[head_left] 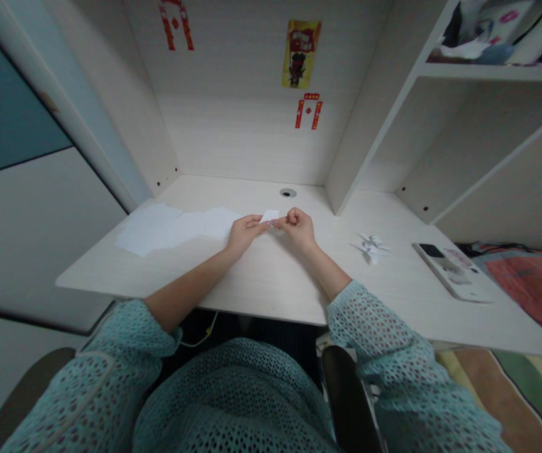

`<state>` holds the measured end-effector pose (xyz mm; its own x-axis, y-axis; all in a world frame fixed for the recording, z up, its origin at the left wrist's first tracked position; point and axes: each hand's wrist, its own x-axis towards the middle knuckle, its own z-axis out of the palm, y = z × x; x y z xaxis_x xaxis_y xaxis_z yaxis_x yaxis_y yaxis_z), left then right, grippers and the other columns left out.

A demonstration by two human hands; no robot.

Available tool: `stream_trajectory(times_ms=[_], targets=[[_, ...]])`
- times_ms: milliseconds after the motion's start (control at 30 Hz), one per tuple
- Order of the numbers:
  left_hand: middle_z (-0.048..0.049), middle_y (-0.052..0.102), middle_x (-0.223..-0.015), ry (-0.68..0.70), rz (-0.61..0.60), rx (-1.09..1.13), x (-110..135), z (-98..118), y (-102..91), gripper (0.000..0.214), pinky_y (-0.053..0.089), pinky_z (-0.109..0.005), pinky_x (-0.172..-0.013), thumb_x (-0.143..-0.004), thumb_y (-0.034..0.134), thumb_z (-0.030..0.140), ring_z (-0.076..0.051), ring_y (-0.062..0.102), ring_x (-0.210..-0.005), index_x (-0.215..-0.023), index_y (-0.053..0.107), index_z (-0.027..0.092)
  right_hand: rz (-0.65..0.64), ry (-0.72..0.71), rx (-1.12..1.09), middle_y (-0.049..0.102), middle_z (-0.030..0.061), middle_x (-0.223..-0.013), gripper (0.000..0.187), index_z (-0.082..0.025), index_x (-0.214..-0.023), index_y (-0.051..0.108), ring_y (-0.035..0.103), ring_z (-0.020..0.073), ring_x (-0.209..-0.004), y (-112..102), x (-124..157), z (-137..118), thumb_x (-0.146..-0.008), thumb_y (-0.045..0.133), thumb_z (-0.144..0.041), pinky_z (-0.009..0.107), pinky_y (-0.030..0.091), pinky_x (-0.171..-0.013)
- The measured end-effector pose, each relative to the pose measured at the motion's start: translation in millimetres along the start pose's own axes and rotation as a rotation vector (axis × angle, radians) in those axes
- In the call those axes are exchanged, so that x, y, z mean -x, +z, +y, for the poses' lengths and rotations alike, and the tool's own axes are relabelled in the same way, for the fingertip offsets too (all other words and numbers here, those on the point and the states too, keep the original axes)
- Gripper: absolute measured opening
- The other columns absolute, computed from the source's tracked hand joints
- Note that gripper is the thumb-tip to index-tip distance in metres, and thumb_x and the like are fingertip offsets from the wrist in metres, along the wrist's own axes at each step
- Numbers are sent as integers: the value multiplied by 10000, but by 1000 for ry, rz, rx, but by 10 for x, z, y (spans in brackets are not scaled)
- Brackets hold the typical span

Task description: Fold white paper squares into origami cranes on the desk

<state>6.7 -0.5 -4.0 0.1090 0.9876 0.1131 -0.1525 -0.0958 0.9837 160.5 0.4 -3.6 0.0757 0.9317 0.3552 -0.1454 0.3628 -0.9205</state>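
A small piece of white paper is held up just above the desk, between my two hands. My left hand grips its left side with the fingers closed on it. At its lower right edge, my right hand pinches the paper with thumb and index finger, the other fingers curled in. Several white paper sheets lie spread and overlapping on the desk to the left of my left hand. Off to the right of my right hand sits a small heap of folded white paper pieces.
The white desk has a round cable hole near its back panel. A phone lies at the right. An upright divider rises behind my right hand. Below the front edge is a chair armrest.
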Motion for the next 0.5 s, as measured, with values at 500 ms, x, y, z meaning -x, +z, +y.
stream_trajectory(times_ms=[500], targets=[[-90, 718, -824, -79, -10, 27, -26, -61, 4, 398, 521, -320, -815, -579, 802, 300, -156, 675, -732, -900, 672, 103, -3, 35, 139, 574, -32, -561, 460, -238, -611, 296, 580, 139, -571, -38, -31, 99, -560, 726, -393, 248, 414, -543]])
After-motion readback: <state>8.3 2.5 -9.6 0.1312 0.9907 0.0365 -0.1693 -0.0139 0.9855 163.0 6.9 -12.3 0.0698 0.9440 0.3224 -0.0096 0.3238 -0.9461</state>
